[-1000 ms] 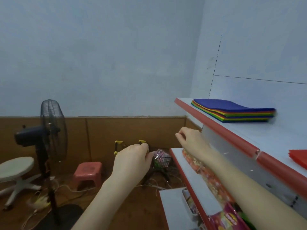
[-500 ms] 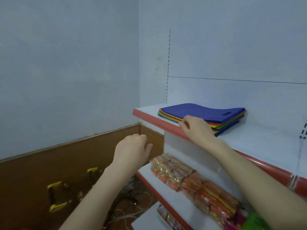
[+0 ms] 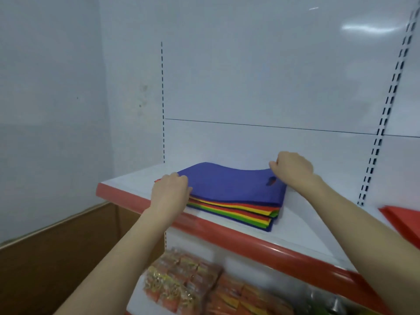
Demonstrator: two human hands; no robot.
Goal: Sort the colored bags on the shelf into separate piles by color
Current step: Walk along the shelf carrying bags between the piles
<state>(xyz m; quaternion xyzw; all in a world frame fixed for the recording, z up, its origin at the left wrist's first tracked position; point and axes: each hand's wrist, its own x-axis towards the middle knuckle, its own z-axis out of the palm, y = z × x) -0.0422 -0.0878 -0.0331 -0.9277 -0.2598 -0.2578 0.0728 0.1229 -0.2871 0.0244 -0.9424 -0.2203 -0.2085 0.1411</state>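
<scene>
White red-edged shelf, pale walls, left hand and right hand gripping top blue bag

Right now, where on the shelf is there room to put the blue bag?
The shelf is bare between the mixed stack and the red pile, and in a smaller strip left of the stack. The lower shelf is crowded with snack packets.

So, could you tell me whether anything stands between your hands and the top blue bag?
Nothing visible does: the left hand holds the top blue bag at its near-left corner, and the right hand pinches its far-right edge.
</scene>
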